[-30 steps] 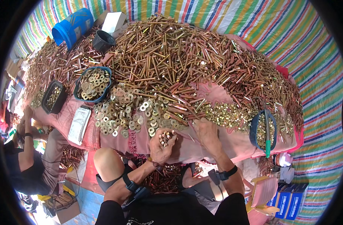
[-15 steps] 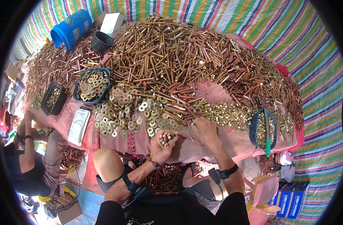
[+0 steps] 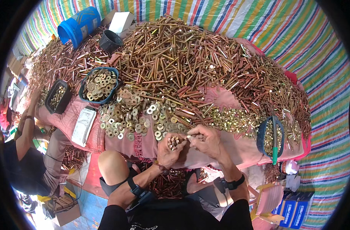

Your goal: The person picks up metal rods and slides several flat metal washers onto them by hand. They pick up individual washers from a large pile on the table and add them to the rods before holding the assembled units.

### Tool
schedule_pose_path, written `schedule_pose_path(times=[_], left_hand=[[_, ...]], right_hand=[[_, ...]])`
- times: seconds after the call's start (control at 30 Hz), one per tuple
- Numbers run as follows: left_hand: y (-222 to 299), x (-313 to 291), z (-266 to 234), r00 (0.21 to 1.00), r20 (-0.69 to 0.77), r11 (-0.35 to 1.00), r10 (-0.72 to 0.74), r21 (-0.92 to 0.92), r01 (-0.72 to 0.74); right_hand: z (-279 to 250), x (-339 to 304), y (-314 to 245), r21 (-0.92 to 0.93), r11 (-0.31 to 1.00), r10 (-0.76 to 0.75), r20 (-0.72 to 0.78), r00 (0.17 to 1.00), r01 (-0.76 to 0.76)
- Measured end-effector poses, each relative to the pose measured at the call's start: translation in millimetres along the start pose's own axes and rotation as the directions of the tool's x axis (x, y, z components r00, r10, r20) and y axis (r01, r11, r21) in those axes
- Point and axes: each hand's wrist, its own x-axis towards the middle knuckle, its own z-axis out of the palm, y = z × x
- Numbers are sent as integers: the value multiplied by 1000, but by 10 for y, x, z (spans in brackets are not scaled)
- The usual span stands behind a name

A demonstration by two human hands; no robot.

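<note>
My left hand (image 3: 166,154) is closed around a bundle of metal bolts (image 3: 174,143), their ends facing up. Right beside it, my right hand (image 3: 208,142) is closed in a pinch at the bundle's edge. A small pale piece shows at its fingertips, too small to name. Both hands are over the near edge of a pink cloth (image 3: 236,147). Just beyond them lie loose flat washers (image 3: 159,120) on the left and small brassy nuts (image 3: 232,119) on the right. Behind is a large heap of long coppery bolts (image 3: 171,57).
A blue basin of washers (image 3: 83,96), a dark tub of nuts (image 3: 52,109) and a silvery packet (image 3: 84,126) are at left. On the right, a green-handled tool (image 3: 275,155) rests across a blue basket (image 3: 260,143). A blue bucket (image 3: 81,27) lies behind. Another person's arm (image 3: 25,126) is at far left.
My right hand has come back from the edge of the bolt heap to the bundle, now pinching beside my left hand. The left hand has shifted slightly right. The whole view has shifted a little.
</note>
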Motion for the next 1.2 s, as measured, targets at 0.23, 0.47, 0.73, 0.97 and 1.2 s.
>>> schedule_pose_path(times=[0.23,0.47,0.73,0.97,1.2], left_hand=[[-7,4,-7,1000,-7,1000,-8,28,8],[-60,-6,-4,999,-26,1000,-24,13,24],[-34,-5,-21,999,0,997,-49,54,49],[-139,-16,-43,999,44,999,-18,34,16],[-107,-12,-38,998,56,999,-33,41,31]], right_hand=[[-4,22,205,-162,958,-232,40,972,235],[89,-34,91,-147,955,-276,-124,953,258],[111,-7,101,-182,904,-405,-74,911,387],[142,-64,5,-250,941,-257,-96,962,226],[108,-35,86,-439,797,-468,-18,884,413]])
